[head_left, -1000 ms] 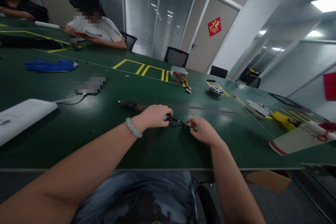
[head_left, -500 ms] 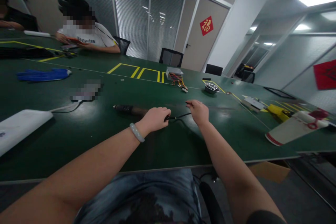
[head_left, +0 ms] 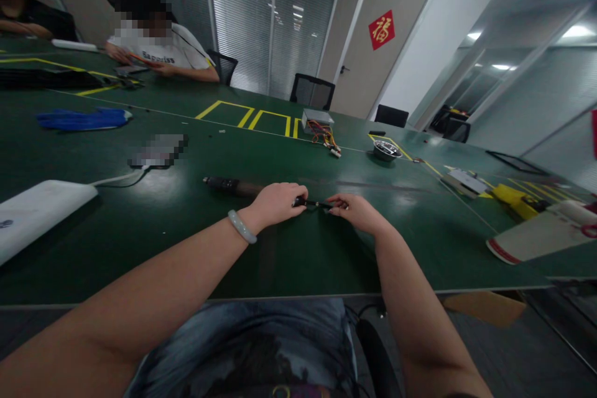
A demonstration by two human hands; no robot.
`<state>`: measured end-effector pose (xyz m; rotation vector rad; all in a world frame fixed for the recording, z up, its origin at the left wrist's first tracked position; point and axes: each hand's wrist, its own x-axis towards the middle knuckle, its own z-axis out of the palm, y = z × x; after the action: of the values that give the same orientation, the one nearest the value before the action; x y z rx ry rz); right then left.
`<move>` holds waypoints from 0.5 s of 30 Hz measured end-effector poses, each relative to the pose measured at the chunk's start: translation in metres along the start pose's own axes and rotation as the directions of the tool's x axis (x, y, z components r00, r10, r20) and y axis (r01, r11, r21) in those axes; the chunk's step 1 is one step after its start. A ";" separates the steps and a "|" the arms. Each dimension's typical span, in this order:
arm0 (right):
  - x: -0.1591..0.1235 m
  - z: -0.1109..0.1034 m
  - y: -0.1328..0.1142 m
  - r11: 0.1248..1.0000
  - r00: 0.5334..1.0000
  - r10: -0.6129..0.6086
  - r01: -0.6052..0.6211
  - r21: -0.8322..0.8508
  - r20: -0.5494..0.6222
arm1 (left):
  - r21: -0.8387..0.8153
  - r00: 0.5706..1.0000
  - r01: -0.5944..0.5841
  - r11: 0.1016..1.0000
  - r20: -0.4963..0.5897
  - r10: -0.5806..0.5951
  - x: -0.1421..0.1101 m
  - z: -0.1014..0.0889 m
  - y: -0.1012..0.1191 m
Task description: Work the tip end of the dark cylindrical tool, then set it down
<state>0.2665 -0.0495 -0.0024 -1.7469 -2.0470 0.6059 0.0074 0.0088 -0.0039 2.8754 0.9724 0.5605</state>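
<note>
A dark electric screwdriver (head_left: pixel 224 184) lies on the green table, its narrow tip toward the left. My left hand (head_left: pixel 278 200), with a pale bangle on the wrist, is closed over its rear part and hides much of it. A black end shows at my left fingertips, and from it a thin black cord (head_left: pixel 316 204) runs right. My right hand (head_left: pixel 355 211) pinches this cord close to the left hand. The cord's far part is hidden behind my right fingers.
To the left are a white power bank-like box (head_left: pixel 44 214), a cabled phone (head_left: pixel 158 150) and blue gloves (head_left: pixel 86 119). Beyond are a power supply unit (head_left: pixel 318 118) and a metal bowl (head_left: pixel 387 150). A white paper cup (head_left: pixel 527 236) lies tilted at right. Two people sit across.
My right hand has moved closer to my left, turned lower, and its fingers now pinch the cord near the screwdriver's end. The whole view has shifted slightly.
</note>
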 end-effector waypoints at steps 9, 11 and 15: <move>-0.004 -0.007 -0.008 0.966 1.000 0.030 -0.032 -0.257 -0.008 | 0.002 0.998 -0.059 0.998 -0.001 0.059 -0.001 -0.002 -0.002; -0.003 -0.004 -0.016 0.927 0.999 0.033 -0.041 -0.372 -0.028 | 0.014 0.997 -0.071 0.997 -0.007 0.071 -0.001 -0.001 -0.001; 0.000 0.005 -0.037 0.863 0.997 0.035 -0.068 -0.501 -0.075 | 0.035 0.997 -0.074 0.997 -0.010 0.074 0.001 0.000 0.002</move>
<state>0.2335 -0.0550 0.0134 -2.0717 -2.2576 0.0109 0.0091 0.0073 -0.0033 2.9528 0.8890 0.5719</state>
